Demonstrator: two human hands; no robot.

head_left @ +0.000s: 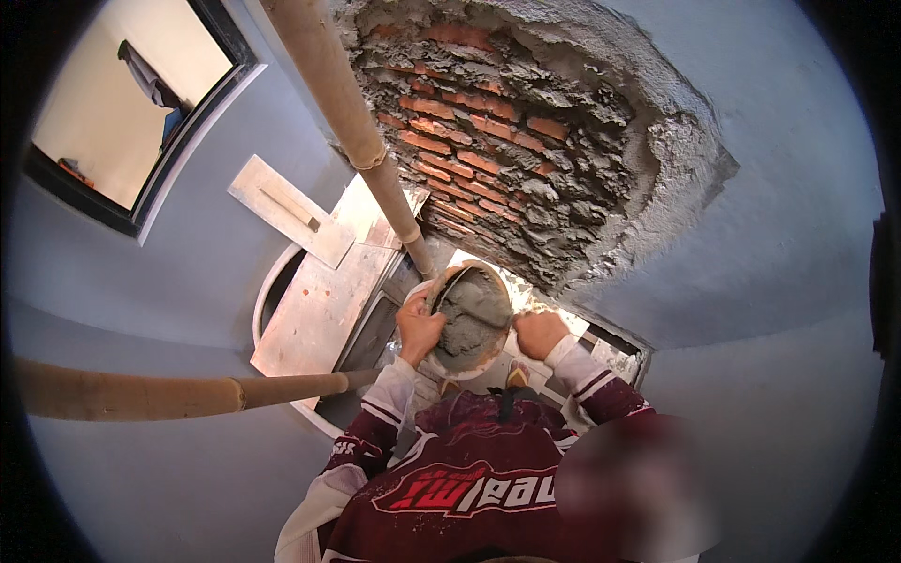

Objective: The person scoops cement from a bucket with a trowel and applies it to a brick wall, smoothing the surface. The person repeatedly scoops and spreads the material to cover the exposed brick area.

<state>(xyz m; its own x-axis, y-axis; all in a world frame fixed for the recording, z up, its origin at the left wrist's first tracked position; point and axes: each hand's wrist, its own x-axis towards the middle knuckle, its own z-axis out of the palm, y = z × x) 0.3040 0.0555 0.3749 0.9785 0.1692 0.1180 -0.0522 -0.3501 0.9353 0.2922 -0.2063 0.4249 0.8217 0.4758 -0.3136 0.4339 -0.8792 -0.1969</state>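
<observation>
While both hands' fingers grip the mortar pan [469, 324], left hand [419, 328] and right hand [542, 332] at opposite rims, tilting may spill wet mortar [474, 314].

Exposed red brick patch [488, 141] in grey plaster wall [770, 216]; bamboo poles [347, 113]; flat metal float [286, 208].

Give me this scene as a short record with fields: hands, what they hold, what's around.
left hand: grips the rim of a round pan of grey mortar
right hand: grips the pan's opposite rim
wall: grey plaster, with a broken patch showing red bricks
poles: bamboo, one upright, one crossing at left
boards: flat, beside the pan
</observation>
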